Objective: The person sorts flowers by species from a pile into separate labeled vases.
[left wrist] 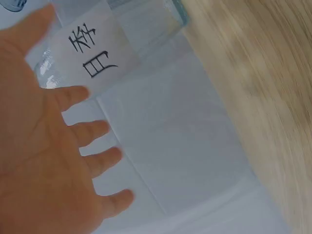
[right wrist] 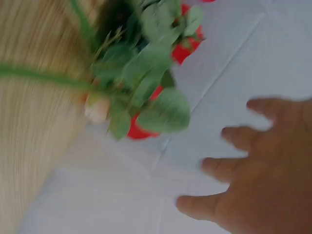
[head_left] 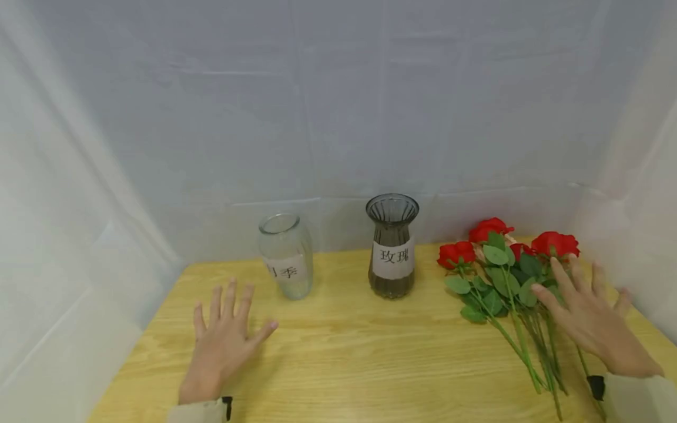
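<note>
Right now both hands are spread wide, holding nothing: the left hand [head_left: 224, 346] near the clear rounded glass vase [head_left: 288, 258], the right hand [head_left: 589, 311] by the red artificial-looking flowers with green leaves [head_left: 499, 282], heaped at the right of the yellow wooden desk [head_left: 370, 352]. Pinching a single stem below the leaves looks wisest; crossing stems could drag neighbours along. Far centre, the smoky grey ribbed glass vase [head_left: 392, 252] stands upright, white sheeting [head_left: 338, 129] behind.
</note>
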The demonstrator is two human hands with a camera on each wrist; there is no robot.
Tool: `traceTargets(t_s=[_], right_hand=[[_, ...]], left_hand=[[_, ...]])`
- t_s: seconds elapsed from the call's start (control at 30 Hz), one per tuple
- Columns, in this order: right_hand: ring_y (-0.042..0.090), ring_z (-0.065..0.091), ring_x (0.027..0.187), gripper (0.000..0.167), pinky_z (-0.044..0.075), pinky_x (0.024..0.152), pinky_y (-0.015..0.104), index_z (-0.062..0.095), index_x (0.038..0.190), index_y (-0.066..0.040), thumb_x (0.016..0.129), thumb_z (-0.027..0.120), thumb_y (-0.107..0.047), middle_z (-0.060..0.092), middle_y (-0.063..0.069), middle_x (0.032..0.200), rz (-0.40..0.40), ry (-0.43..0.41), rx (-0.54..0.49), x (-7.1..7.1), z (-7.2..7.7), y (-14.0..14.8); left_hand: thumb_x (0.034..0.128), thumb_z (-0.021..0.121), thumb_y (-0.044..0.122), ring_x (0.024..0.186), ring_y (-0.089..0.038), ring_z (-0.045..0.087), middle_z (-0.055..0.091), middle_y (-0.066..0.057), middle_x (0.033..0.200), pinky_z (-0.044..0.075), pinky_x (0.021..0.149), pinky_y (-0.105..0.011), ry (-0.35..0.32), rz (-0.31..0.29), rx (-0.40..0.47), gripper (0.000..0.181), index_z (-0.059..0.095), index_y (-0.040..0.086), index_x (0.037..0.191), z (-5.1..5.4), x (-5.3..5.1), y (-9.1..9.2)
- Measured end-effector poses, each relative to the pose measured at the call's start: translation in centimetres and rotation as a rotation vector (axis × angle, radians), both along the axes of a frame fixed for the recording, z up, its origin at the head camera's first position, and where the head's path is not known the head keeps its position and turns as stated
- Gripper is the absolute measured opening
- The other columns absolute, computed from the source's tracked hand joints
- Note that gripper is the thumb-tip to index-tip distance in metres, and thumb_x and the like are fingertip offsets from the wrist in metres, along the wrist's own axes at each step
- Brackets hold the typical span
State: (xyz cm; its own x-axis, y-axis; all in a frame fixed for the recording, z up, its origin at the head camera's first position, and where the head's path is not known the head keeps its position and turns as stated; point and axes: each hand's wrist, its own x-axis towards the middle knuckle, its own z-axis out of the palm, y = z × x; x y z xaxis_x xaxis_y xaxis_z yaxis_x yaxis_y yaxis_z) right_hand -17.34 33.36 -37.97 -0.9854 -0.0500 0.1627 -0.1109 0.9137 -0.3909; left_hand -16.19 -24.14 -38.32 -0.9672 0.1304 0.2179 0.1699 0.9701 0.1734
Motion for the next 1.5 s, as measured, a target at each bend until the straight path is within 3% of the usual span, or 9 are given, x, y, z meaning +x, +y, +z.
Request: traceTargets(t_s=[0.13, 0.27, 0.4, 0.47, 0.6, 0.77, 1.1, 1.33, 1.5], right_hand=[[0.070, 0.035, 0.125, 0.071, 0.038, 0.091, 0.077, 0.025, 0.150, 0.018, 0.109, 0.045, -0.036, 0.033, 0.049, 0.142, -0.038, 0.099, -0.173, 0.0, 0.7, -0.3], [0.055, 0.065, 0.091, 0.056, 0.059, 0.062, 0.049, 0.044, 0.133, 0.023, 0.106, 0.054, -0.025, 0.055, 0.047, 0.117, -0.056, 0.168, -0.286, 0.1, 1.3, -0.7], [0.017, 0.071, 0.075, 0.056, 0.060, 0.059, 0.031, 0.040, 0.136, 0.023, 0.107, 0.053, -0.023, 0.055, 0.046, 0.119, -0.029, 0.066, -0.441, 0.0, 1.8, -0.7], [0.003, 0.068, 0.073, 0.058, 0.061, 0.063, 0.035, 0.037, 0.139, 0.022, 0.108, 0.052, -0.025, 0.054, 0.045, 0.121, -0.027, -0.003, -0.507, 0.0, 2.1, -0.6], [0.011, 0.071, 0.081, 0.059, 0.062, 0.068, 0.040, 0.035, 0.141, 0.021, 0.108, 0.051, -0.026, 0.053, 0.041, 0.126, -0.010, -0.113, -0.566, -0.2, 2.4, -0.4], [0.013, 0.072, 0.080, 0.058, 0.062, 0.068, 0.040, 0.036, 0.139, 0.022, 0.108, 0.053, -0.024, 0.061, 0.033, 0.121, 0.010, -0.187, -0.598, -0.5, 2.4, -0.3], [0.011, 0.073, 0.082, 0.064, 0.062, 0.070, 0.041, 0.026, 0.145, 0.021, 0.108, 0.053, -0.024, 0.069, 0.003, 0.108, 0.009, -0.268, -0.706, -0.8, 1.9, 0.0], [0.013, 0.073, 0.083, 0.062, 0.062, 0.069, 0.042, 0.028, 0.143, 0.021, 0.108, 0.053, -0.023, 0.070, -0.006, 0.103, 0.023, -0.293, -0.751, -0.9, 1.6, 0.2], [0.013, 0.073, 0.082, 0.061, 0.062, 0.069, 0.041, 0.026, 0.144, 0.021, 0.109, 0.050, -0.023, 0.069, -0.006, 0.103, 0.028, -0.298, -0.741, -1.0, 1.7, 0.1]], left_hand=[[0.0953, 0.071, 0.038, 0.121, -0.046, 0.057, 0.057, -0.027, 0.137, 0.046, 0.095, -0.066, 0.157, -0.124, -0.018, 0.059, 0.057, -0.002, 0.137, 0.1, -0.1, 1.5], [0.0927, 0.076, 0.028, 0.100, -0.041, 0.069, 0.068, -0.025, 0.118, 0.057, 0.082, -0.054, 0.214, -0.226, 0.075, 0.047, 0.065, -0.004, 0.126, 0.6, -0.9, 3.5], [0.0952, 0.073, 0.029, 0.107, -0.041, 0.067, 0.066, -0.024, 0.124, 0.054, 0.091, -0.055, 0.144, -0.253, 0.160, 0.051, 0.061, -0.003, 0.134, 0.4, -2.2, 5.3], [0.0967, 0.071, 0.032, 0.112, -0.040, 0.065, 0.064, -0.023, 0.129, 0.052, 0.093, -0.055, 0.077, -0.255, 0.218, 0.056, 0.057, -0.001, 0.139, 0.0, -2.9, 6.1], [0.0978, 0.068, 0.038, 0.118, -0.039, 0.060, 0.059, -0.020, 0.137, 0.051, 0.094, -0.057, -0.051, -0.240, 0.388, 0.064, 0.049, 0.004, 0.148, -0.9, -4.4, 7.9], [0.0948, 0.073, 0.035, 0.117, -0.039, 0.060, 0.053, -0.021, 0.143, 0.052, 0.091, -0.056, -0.143, -0.234, 0.546, 0.071, 0.042, 0.010, 0.154, -2.1, -6.1, 9.9], [0.0897, 0.079, 0.023, 0.114, -0.045, 0.061, 0.050, -0.030, 0.143, 0.052, 0.093, -0.056, -0.190, -0.226, 0.724, 0.080, 0.037, 0.001, 0.154, -3.3, -9.4, 13.3], [0.0876, 0.081, 0.018, 0.121, -0.050, 0.056, 0.043, -0.033, 0.147, 0.051, 0.095, -0.057, -0.249, -0.261, 0.864, 0.086, 0.032, 0.000, 0.156, -3.9, -11.0, 15.4], [0.0852, 0.083, 0.016, 0.125, -0.051, 0.052, 0.040, -0.031, 0.151, 0.049, 0.099, -0.055, -0.277, -0.271, 0.888, 0.090, 0.030, -0.001, 0.156, -4.4, -11.9, 16.7]])
